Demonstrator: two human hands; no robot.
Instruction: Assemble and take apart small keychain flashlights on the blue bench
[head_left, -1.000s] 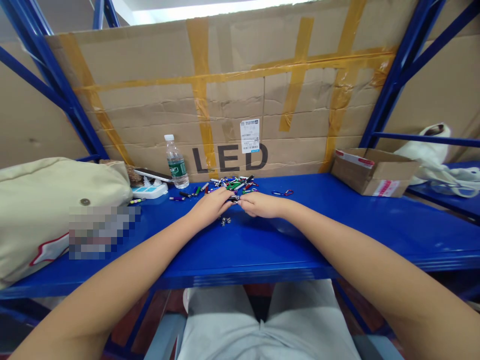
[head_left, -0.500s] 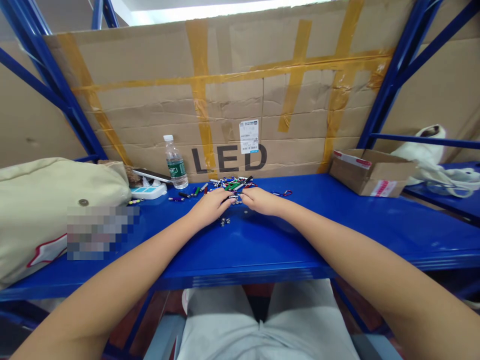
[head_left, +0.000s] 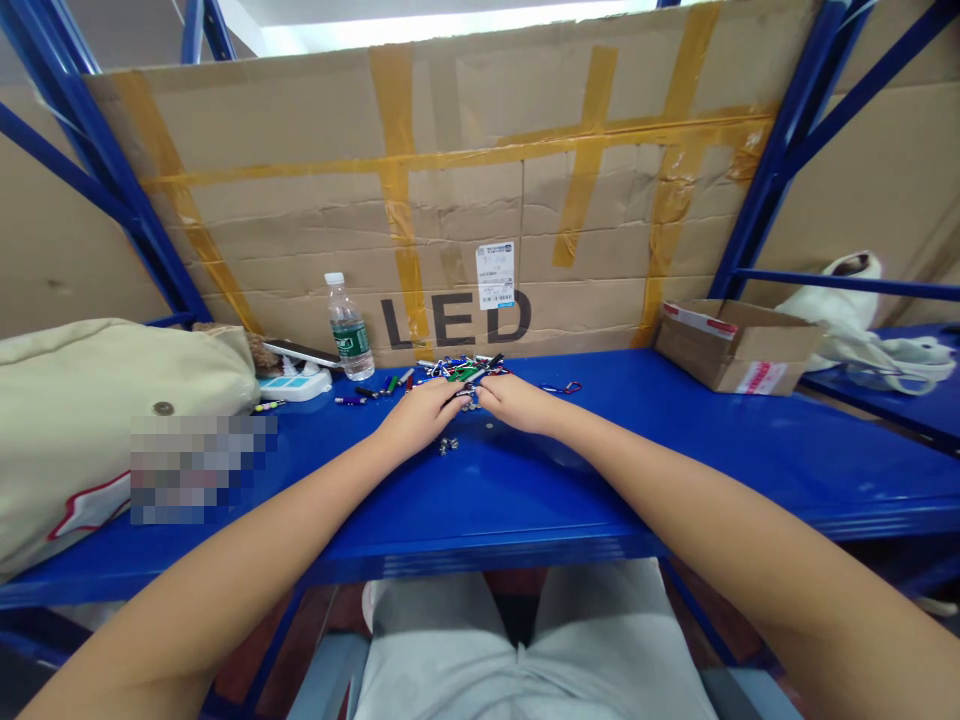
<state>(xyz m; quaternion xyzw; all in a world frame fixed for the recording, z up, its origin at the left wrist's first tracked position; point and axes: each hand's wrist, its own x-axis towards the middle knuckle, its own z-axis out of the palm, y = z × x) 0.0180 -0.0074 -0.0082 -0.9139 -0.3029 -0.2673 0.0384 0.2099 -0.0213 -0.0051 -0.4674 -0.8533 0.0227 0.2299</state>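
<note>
My left hand and my right hand rest on the blue shelf, fingertips meeting over one small dark keychain torch. Both hands pinch it, one at each end. Just behind them lies a pile of small coloured keychain torches. A few tiny metal parts lie under my left hand, and one small round piece sits below my right.
A beige bag fills the shelf's left end. A water bottle, a phone and a white power strip stand behind it. An open cardboard box sits right. A taped LED carton forms the back wall.
The hands stay together on the small torch; my right hand shifted slightly back and a small round piece now lies on the shelf below it.
</note>
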